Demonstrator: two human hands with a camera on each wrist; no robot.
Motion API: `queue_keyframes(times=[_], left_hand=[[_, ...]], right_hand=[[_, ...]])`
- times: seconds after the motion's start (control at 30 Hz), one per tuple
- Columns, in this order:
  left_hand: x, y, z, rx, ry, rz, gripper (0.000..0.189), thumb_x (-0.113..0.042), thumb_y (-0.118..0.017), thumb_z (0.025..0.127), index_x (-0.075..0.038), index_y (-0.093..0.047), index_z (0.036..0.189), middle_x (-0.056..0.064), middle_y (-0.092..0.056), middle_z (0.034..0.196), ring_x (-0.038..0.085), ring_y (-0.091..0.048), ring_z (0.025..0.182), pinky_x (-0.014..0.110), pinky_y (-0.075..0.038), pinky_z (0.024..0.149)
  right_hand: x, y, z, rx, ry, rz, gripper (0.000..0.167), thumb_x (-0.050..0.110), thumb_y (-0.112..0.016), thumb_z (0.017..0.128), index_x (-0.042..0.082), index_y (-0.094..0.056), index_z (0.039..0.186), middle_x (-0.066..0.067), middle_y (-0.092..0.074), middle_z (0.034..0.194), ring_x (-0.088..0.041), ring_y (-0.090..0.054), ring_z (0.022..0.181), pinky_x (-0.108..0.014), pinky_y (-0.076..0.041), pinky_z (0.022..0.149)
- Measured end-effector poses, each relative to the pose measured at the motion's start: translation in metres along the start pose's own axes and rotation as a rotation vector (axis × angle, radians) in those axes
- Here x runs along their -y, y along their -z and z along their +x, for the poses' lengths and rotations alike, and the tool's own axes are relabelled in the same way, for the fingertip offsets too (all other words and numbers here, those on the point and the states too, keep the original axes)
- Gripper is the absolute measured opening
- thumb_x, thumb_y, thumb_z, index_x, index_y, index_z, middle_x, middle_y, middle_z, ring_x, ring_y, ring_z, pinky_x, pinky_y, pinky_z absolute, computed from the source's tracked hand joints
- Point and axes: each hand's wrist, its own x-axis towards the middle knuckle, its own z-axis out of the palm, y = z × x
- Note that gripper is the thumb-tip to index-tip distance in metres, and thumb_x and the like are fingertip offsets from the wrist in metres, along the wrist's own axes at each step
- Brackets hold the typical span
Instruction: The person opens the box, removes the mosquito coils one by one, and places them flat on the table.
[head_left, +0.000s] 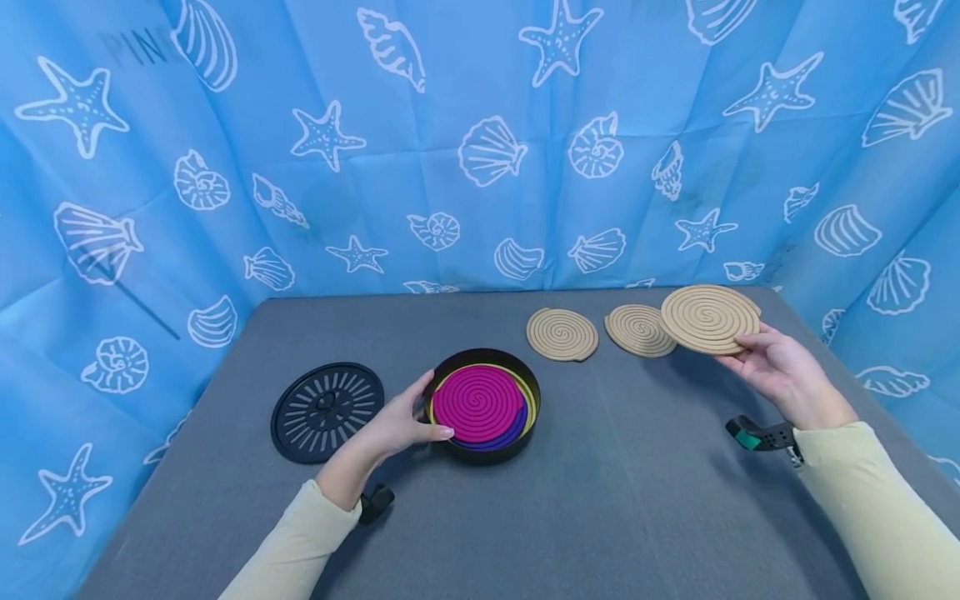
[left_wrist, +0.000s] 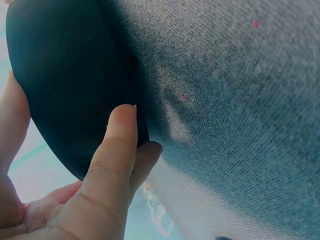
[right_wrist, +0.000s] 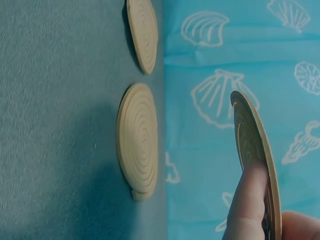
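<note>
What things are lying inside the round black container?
Inside the round black container, a magenta spiral disc lies on top. Parts of a blue piece and a yellow piece show past it. Their covered middles and the container's bottom cannot be seen.

- Blue curtain [head_left: 420, 183], upper left in head view: faint grey capital letters [head_left: 135, 48], "PIN" readable.
- Following letters unclear, running into a white shell print [head_left: 206, 46].
</note>
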Motion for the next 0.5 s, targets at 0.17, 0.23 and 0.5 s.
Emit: queue_keyframes(times=[0.17,0.23,0.5], left_hand=[[0.000,0.001,-0.001,0.011,-0.006,0.008,0.093,-0.006,-0.074,0.086,-0.012,-0.015,0.157,0.025,-0.013,0.158,0.047,-0.027,0.138,0.055,-0.035,0.106],[0.000,0.002,-0.001,0.010,-0.005,0.005,0.092,-0.006,-0.074,0.086,-0.013,-0.015,0.157,0.024,-0.013,0.158,0.047,-0.027,0.138,0.055,-0.035,0.107],[-0.002,0.002,-0.003,0.018,-0.003,0.008,0.091,-0.008,-0.073,0.087,-0.013,-0.015,0.157,0.025,-0.013,0.158,0.047,-0.028,0.138,0.056,-0.035,0.107]], right_hand=[[0.005,0.004,0.002,-0.075,0.003,0.047,0.075,-0.001,-0.033,0.104,0.056,-0.006,0.146,0.005,-0.049,0.139,-0.022,-0.058,0.116,-0.041,-0.037,0.108],[0.007,0.004,0.004,-0.103,0.009,0.067,0.075,0.000,-0.034,0.104,0.056,-0.007,0.146,0.009,-0.041,0.145,-0.019,-0.054,0.121,-0.037,-0.032,0.111],[0.014,0.008,0.009,-0.155,0.024,0.194,0.074,0.000,-0.038,0.103,0.056,-0.012,0.144,0.004,-0.045,0.141,-0.015,-0.049,0.126,-0.028,-0.024,0.114]])
